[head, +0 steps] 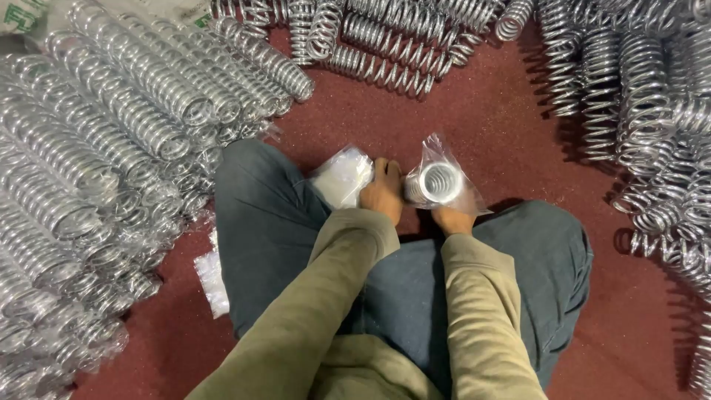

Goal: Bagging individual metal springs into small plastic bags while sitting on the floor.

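I sit cross-legged on a dark red floor. My left hand [383,191] and my right hand [452,219] together hold a silver coil spring [433,183], seen end-on, inside a clear plastic bag [444,159] whose open end sticks up. The left hand grips the spring's left side; the right hand holds it from below. A small stack of clear plastic bags [342,178] lies on my left knee, just left of my left hand.
Bagged silver springs [89,148] are piled in rows on the left. Loose unbagged springs [637,111] lie heaped at the right and along the top [385,44]. More plastic bags [211,278] lie on the floor by my left leg.
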